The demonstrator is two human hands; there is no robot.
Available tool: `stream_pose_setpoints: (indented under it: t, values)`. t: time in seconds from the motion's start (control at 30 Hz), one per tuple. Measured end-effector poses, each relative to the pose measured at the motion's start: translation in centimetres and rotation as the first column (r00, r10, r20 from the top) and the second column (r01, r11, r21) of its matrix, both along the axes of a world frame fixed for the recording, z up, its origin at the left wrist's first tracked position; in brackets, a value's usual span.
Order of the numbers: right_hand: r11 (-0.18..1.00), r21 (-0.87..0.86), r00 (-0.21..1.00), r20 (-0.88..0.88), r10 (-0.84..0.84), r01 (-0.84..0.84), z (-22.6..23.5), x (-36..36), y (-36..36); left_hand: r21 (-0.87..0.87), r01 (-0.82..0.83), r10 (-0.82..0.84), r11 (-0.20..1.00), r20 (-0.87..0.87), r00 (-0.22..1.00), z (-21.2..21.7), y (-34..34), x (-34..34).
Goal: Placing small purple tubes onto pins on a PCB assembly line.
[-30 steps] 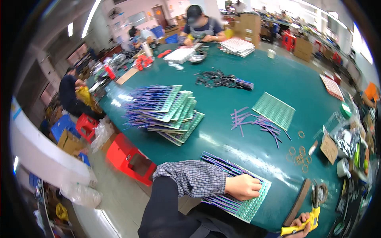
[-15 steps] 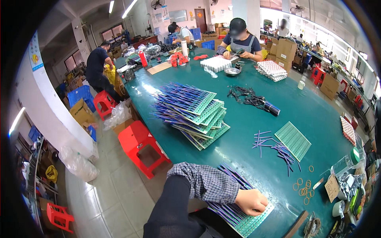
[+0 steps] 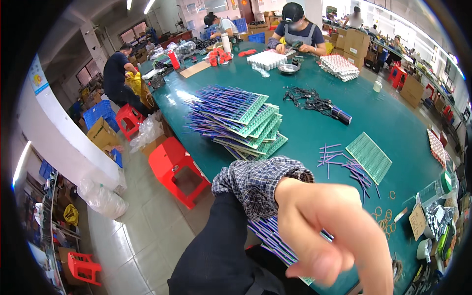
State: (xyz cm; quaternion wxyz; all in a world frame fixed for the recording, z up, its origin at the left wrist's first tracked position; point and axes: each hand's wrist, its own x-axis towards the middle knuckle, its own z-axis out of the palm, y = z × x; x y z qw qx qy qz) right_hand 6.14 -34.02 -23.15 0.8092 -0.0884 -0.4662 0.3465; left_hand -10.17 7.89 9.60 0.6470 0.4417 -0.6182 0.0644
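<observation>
My left hand (image 3: 329,211), in a dark checked cuff, is raised close to the camera and smeared by motion. Its fingers are bent, with the thumb apart from the long finger that runs off the lower edge; nothing shows between them. Below it, partly hidden, lies a green gridded panel with rows of thin purple sticks (image 3: 270,236). Outside the picture is my right hand. Further along the table, loose purple sticks (image 3: 360,178) lie beside a bare green gridded panel (image 3: 369,157). A tall stack of stick-filled panels (image 3: 236,118) stands beyond my arm.
Rubber bands (image 3: 386,219) lie right of my hand. A bundle of black cables (image 3: 314,103) is mid-table. Along the right edge sit a green-lidded jar (image 3: 435,189) and tape rolls. Red stools (image 3: 174,169) stand at left. A co-worker (image 3: 297,34) sits across the table.
My left hand has lifted off the stick-filled panel and come up toward the camera, slightly right. Its fingers have loosened. The view has shifted a little; the stack and loose sticks lie as before.
</observation>
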Motion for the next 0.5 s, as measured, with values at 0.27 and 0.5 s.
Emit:
stream_pose_setpoints:
  t: [0.27, 0.5]
  values:
    - [0.807, -0.357, 0.487, -0.658, -0.575, 0.471, 3.5, -7.9, 2.4, -0.105, 0.13, -0.133, 0.986, -0.02, 0.991, -2.1, -2.1, 1.1]
    - [0.853, -0.246, 0.515, -0.709, -0.482, 0.461, 4.4, -8.7, 2.2, -0.184, 0.306, -0.339, 0.934, -0.192, 0.921, -3.6, -4.0, 2.9]
